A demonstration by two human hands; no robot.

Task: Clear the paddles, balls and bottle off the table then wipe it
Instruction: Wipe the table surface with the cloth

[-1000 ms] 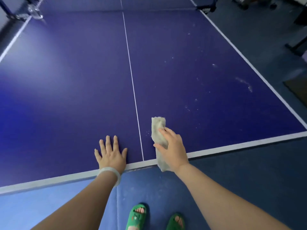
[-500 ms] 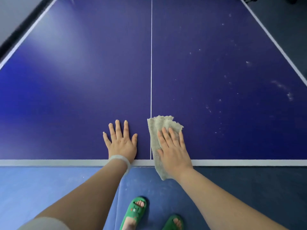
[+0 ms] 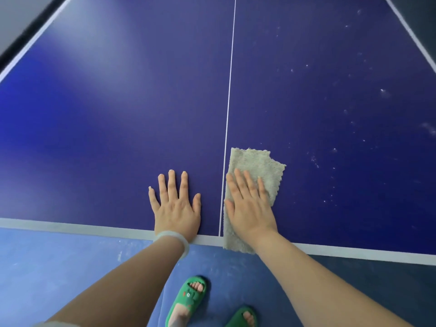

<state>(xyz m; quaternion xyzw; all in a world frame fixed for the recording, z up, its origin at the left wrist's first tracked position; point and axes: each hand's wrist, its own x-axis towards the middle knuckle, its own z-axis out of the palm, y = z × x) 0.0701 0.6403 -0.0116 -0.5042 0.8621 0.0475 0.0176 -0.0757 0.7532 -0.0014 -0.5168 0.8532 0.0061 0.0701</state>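
A dark blue table-tennis table fills the view, with a white centre line running away from me. A grey-beige cloth lies just right of that line at the near edge, its lower end hanging over the white border. My right hand presses flat on the cloth with straight fingers. My left hand rests flat on the bare table left of the line, fingers spread, a pale bangle on the wrist. No paddles, balls or bottle are in view.
White specks and smudges dot the right half of the table. The near white edge runs across the lower view. Below it are blue floor mats and my feet in green slippers.
My right hand went from gripping the folded cloth to pressing flat on it, and the cloth spread wider. The view tilted down and closer. My left hand stayed flat near the edge.
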